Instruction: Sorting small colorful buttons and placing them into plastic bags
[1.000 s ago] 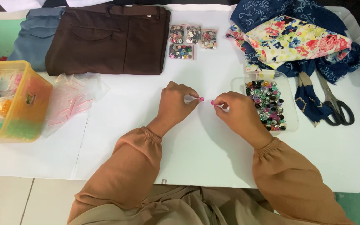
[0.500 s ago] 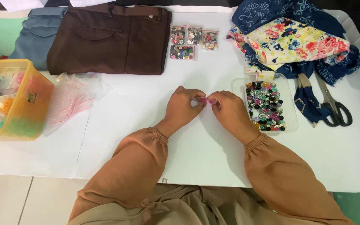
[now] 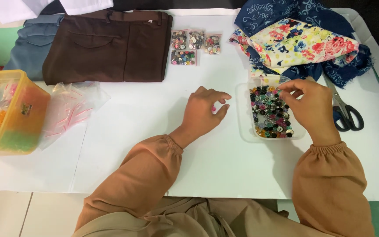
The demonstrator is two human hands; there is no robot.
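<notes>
My left hand point(image 3: 205, 109) rests on the white table point(image 3: 154, 127), fingers curled around a small pink button point(image 3: 213, 108). To its right stands a clear plastic tray point(image 3: 243, 115) filled with mixed coloured buttons point(image 3: 268, 116). My right hand point(image 3: 310, 105) hovers over the tray's right side. Its fingertips are bunched above the buttons at the far end. Whether they pinch a button is not visible. Both arms wear tan sleeves.
Black-handled scissors point(image 3: 347, 115) lie right of the tray. Floral and blue fabric point(image 3: 299, 39) is piled at the back right. Small bags of buttons point(image 3: 194, 44) sit beside folded brown trousers point(image 3: 106, 46) and jeans point(image 3: 27, 48). A yellow box point(image 3: 9, 114) and empty plastic bags point(image 3: 73, 105) lie left.
My hands were together at the table's middle, working on a small pink piece. They have parted: the right hand moved right over the button tray, the left stayed put.
</notes>
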